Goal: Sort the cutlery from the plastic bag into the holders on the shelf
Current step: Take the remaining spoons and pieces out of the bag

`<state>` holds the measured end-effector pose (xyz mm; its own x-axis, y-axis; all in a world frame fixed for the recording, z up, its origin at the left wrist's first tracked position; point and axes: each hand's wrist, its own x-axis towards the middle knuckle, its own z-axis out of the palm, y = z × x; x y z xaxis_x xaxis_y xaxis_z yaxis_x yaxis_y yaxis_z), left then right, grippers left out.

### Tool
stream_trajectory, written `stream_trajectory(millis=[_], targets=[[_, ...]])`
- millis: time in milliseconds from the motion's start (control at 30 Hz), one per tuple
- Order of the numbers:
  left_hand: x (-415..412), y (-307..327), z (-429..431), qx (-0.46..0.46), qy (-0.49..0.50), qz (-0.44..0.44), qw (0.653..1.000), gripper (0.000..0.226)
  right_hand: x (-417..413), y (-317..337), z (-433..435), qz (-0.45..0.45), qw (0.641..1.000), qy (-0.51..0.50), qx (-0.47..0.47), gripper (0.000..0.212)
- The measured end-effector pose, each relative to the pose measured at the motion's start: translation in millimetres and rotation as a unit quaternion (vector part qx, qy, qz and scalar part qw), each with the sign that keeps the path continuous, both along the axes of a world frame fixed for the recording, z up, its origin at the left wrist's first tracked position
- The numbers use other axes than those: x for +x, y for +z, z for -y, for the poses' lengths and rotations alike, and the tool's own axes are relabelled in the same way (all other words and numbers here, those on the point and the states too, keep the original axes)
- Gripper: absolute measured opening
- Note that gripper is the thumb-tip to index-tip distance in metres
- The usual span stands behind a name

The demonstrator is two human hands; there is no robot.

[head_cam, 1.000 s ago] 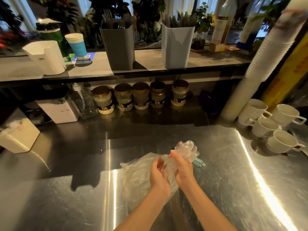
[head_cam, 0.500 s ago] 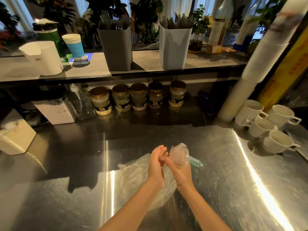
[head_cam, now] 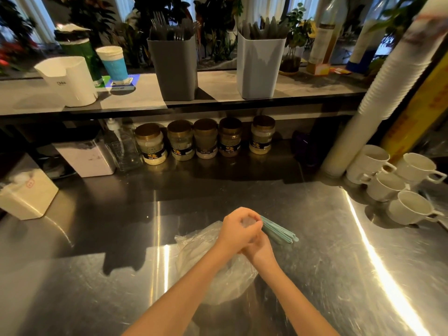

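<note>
— How far along is this?
— Barely begun, I'd say. The bundle of pale teal plastic cutlery (head_cam: 278, 231) has its handles clear of the crumpled clear plastic bag (head_cam: 201, 246), but it is nowhere near the holders. It sits low at the brushed steel worktop (head_cam: 97, 287), toward the middle of the front edge, handles pointing right.
— Who has it?
— The left hand (head_cam: 238, 229) is curled over the near end of the bundle, fingers wrapped round it. The right hand (head_cam: 258, 251) lies underneath, touching the left and mostly hidden, so I cannot tell whether it grips or only supports. The bag lies slack under both forearms.
— And the holders?
— Both are up on the long grey shelf (head_cam: 218, 86) beyond the worktop's back edge. A dark grey square holder (head_cam: 174, 69) has forks in it, and a light grey square holder (head_cam: 258, 69) to its right has pieces too dim to name. All the teal pieces are yet to be sorted.
— Anything in the way?
— The reach passes over gold-lidded glass jars (head_cam: 206, 139) lined along the back edge under the shelf. White ceramic mugs (head_cam: 388, 185) and a tall stack of white paper cups (head_cam: 378, 93) crowd the right edge, and a white tissue box (head_cam: 26, 195) the left; none blocks the straight path
</note>
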<state>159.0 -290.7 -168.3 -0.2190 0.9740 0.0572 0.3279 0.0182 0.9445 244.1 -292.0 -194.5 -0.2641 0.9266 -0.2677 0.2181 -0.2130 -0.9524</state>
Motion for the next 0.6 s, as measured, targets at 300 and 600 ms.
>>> stream_trajectory(millis=[300,600], targets=[[-16.4,12.5,-5.7,-0.06,-0.015,0.13,0.99,0.018,25.0,-5.9,-32.2,-0.062,0.977,-0.162,-0.123,0.012],[-55.8,-70.1,23.5,-0.315,-0.212,-0.308,0.873,0.018,58.5,-42.6,-27.0,0.067,0.968,-0.197,-0.143,0.011]])
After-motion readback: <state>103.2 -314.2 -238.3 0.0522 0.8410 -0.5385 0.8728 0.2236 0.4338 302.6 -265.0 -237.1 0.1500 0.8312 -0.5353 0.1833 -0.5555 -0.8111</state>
